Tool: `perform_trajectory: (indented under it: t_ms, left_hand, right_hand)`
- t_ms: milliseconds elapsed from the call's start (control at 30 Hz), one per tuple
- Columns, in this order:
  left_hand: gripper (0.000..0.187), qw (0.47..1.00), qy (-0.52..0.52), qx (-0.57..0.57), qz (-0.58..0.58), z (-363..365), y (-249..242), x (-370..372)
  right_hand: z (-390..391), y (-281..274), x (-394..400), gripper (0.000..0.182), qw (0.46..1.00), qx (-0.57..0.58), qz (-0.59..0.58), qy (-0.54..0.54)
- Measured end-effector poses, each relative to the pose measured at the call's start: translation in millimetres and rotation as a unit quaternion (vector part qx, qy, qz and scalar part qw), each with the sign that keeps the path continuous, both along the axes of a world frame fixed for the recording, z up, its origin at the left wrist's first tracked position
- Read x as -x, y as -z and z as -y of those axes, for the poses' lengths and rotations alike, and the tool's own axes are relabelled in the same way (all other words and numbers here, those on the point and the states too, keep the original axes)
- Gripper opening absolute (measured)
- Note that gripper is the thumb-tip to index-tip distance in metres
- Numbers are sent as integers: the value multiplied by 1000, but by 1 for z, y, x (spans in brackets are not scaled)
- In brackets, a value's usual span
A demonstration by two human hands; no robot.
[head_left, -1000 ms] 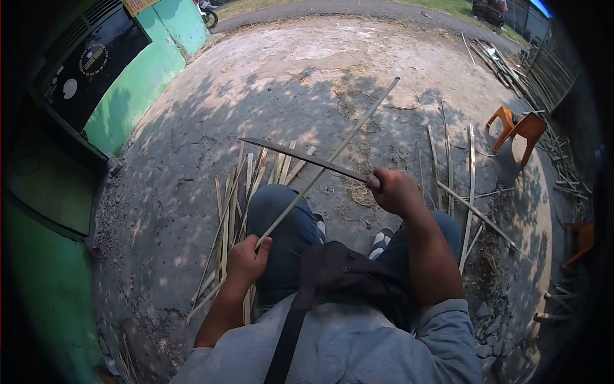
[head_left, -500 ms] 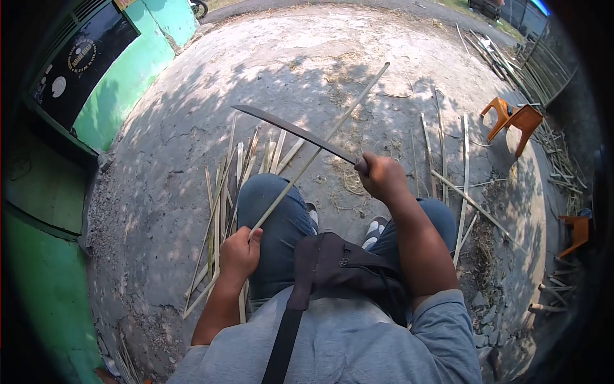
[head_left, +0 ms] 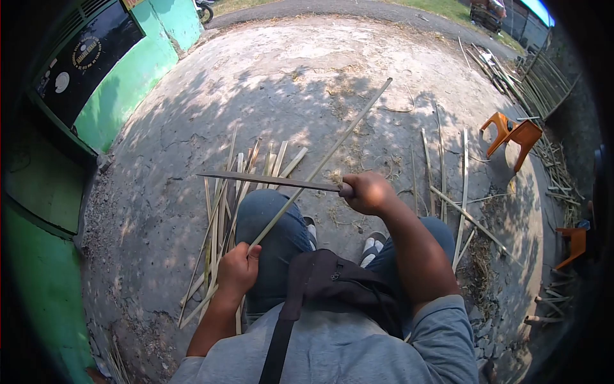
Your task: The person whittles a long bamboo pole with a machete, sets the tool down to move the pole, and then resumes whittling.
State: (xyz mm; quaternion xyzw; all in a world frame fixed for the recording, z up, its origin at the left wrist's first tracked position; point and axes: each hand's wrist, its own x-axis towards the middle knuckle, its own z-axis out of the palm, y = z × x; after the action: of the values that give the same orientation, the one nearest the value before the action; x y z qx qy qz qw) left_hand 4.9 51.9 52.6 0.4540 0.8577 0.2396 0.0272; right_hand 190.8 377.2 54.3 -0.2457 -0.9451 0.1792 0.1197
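My right hand (head_left: 369, 193) is wrapped round the handle of a machete (head_left: 268, 180), its long dark blade pointing left. The blade lies across a long thin bamboo strip (head_left: 345, 136), overlapping it in this view. Near my left knee, my left hand (head_left: 237, 269) grips the lower end of that strip, thumb on top. From there the strip slants up and away to the right, over my knee. Several split bamboo strips (head_left: 220, 214) lie on the ground beside my left leg.
More strips (head_left: 465, 192) lie on the concrete right of my right knee. An orange plastic chair (head_left: 513, 137) stands farther right, with a second orange piece (head_left: 571, 246) below it. Bamboo piles (head_left: 559, 160) line the right edge. A green wall (head_left: 121, 96) runs along the left.
My right hand has moved the machete slightly down and left along the strip, and the blade is now closer to level. My left hand keeps its hold on the strip.
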Motion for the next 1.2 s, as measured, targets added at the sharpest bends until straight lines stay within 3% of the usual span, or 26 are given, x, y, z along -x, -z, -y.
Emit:
perform_trajectory:
  t_ms: [433,933,1033,1200]
  left_hand:
    - [49,1000,-1,-3,-31,3,6,-2]
    - [48,999,3,3,-40,1,4,-5]
    - [48,999,3,-3,-54,0,5,-6]
    - [49,999,1,-2,-39,1,5,-4]
  right_hand:
    - [-4,17,-8,24,993,-50,-95,48]
    - [12,12,-12,21,988,-123,-83,49]
    - [-2,16,-14,25,990,-69,-82,86]
    - [2,20,-12,21,989,-78,-110,64]
